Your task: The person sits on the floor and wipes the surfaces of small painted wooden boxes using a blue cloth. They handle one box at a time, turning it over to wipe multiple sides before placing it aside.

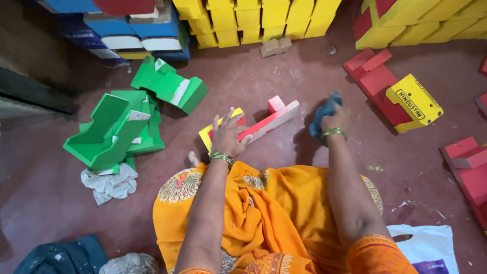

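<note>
I sit on a dark red floor with orange cloth over my legs. My left hand (228, 134) rests with fingers spread on a red, yellow and white painted wooden piece (269, 119) lying on the floor in front of me. My right hand (334, 122) is closed around a crumpled blue rag (324, 111), held just right of that piece, above the floor. Both wrists carry green and gold bangles.
A heap of green painted pieces (127, 122) lies at the left with a white cloth (109, 183) below it. Yellow blocks (253, 20) are stacked at the back, blue ones (132, 28) at back left. Red and yellow pieces (395, 91) lie at right. A white plastic bag (426, 246) is near my right knee.
</note>
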Motion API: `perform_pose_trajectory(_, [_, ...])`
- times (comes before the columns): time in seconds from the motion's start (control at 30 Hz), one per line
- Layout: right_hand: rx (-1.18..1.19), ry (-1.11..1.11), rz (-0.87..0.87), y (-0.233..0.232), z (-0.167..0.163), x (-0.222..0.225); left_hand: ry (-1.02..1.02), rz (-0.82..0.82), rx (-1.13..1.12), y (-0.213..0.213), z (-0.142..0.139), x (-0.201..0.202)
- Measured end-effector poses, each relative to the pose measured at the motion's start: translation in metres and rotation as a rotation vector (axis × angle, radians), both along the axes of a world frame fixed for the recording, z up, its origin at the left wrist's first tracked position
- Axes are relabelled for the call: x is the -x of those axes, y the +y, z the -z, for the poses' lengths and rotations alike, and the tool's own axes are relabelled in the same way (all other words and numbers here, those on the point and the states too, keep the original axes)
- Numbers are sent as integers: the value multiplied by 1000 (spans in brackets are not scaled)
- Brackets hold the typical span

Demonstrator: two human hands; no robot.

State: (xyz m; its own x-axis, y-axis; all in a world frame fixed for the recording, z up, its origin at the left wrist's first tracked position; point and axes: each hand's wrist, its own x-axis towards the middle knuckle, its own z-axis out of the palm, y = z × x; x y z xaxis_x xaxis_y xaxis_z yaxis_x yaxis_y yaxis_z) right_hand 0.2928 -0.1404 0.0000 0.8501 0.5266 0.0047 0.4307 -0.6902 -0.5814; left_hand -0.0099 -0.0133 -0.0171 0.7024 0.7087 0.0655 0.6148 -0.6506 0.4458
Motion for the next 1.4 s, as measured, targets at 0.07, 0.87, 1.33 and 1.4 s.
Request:
perform_pose_trajectory(0.07, [-282, 296, 48, 3, 3, 0, -2, -8, 10, -1, 0, 0])
perform_pose_trajectory(0.87, [314, -70, -365, 16, 15, 58, -87, 0, -3, -3, 0, 1])
perform_pose_trajectory(1.33, [-404, -268, -451, -3, 5, 66, -568, -1062, 613, -18, 12, 22])
perform_pose_trajectory(1.4, [-384, -172, -499, -4, 8, 76, -767, -1044, 760, -20, 15, 21])
